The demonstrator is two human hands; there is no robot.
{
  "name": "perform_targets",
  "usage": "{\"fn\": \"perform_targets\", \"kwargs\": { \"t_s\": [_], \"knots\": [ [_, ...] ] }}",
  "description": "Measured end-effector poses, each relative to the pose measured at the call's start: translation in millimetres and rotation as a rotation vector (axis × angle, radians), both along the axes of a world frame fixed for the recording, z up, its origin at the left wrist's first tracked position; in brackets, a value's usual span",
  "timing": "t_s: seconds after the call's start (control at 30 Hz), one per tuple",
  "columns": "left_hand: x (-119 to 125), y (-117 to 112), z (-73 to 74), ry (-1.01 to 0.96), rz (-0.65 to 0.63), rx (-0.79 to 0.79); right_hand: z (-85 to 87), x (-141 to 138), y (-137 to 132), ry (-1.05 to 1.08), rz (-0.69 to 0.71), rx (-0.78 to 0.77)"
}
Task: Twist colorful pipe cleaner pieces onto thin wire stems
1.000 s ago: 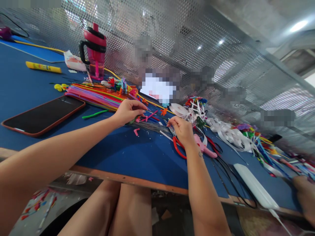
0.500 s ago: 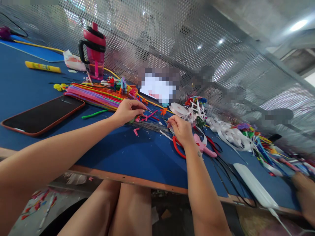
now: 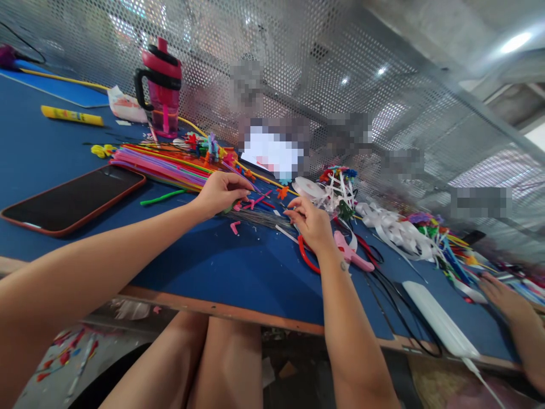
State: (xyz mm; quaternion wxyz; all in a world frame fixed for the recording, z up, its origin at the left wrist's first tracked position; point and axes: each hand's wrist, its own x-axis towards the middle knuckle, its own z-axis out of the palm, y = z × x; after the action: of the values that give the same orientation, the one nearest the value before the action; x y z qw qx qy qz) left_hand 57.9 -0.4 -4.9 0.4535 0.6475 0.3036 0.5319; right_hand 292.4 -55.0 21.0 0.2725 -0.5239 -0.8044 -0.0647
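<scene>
My left hand [image 3: 223,193] is closed in a pinch over the table, with a thin wire [image 3: 263,195] running out to the right from its fingertips. Across from it, my right hand [image 3: 313,221] has thumb and fingers drawn together; anything between them is too small to make out. Beneath the hands lies a bundle of thin grey wires [image 3: 259,217], with pink fuzzy bits [image 3: 235,228] beside it. Red handles [image 3: 307,255] of a cutting tool, partly hidden, show under my right hand. Left of my left hand rests a bundle of coloured pipe cleaners [image 3: 162,165].
A phone [image 3: 74,199], a pink tumbler [image 3: 164,91] and a yellow glue stick [image 3: 72,115] are at left. To the right are a pink glue gun [image 3: 351,253], white ribbon [image 3: 392,227], a white power strip [image 3: 440,318] and another person's hand [image 3: 504,292].
My right hand has shifted slightly up and left, its fingers a little altered. My left hand keeps its pinch. The other person's hand has come further into view at the right.
</scene>
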Motion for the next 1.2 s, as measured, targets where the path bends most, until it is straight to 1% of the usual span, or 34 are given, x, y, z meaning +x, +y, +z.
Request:
{"fn": "perform_targets", "kwargs": {
  "t_s": [0.13,0.3,0.43,0.67,0.83,1.03,1.2],
  "knots": [
    [0.3,-0.2,-0.2,-0.003,-0.004,0.012,1.0,-2.7,-2.2,0.008,0.025,0.033],
    [1.3,-2.0,0.8,0.022,0.013,0.020,1.5,-4.3,-2.0,-0.059,0.005,-0.014],
    [1.5,-0.3,-1.9,0.039,0.017,0.046,-0.5,-3.5,-1.1,-0.041,0.004,-0.059],
    [2.0,1.3,-4.9,0.012,0.002,0.055,0.1,-6.1,-2.9,-0.062,0.008,-0.014],
    [2.9,2.4,-6.2,0.040,0.012,0.089,0.4,-6.4,-2.1,-0.081,0.028,-0.019],
    [2.9,3.6,-7.8,0.051,0.012,0.108,-3.3,-5.1,-0.7,-0.071,0.010,-0.041],
    [2.3,2.7,-6.6,0.076,0.013,0.143,-3.1,-7.7,-0.8,-0.056,0.028,-0.006]
  ]
}}
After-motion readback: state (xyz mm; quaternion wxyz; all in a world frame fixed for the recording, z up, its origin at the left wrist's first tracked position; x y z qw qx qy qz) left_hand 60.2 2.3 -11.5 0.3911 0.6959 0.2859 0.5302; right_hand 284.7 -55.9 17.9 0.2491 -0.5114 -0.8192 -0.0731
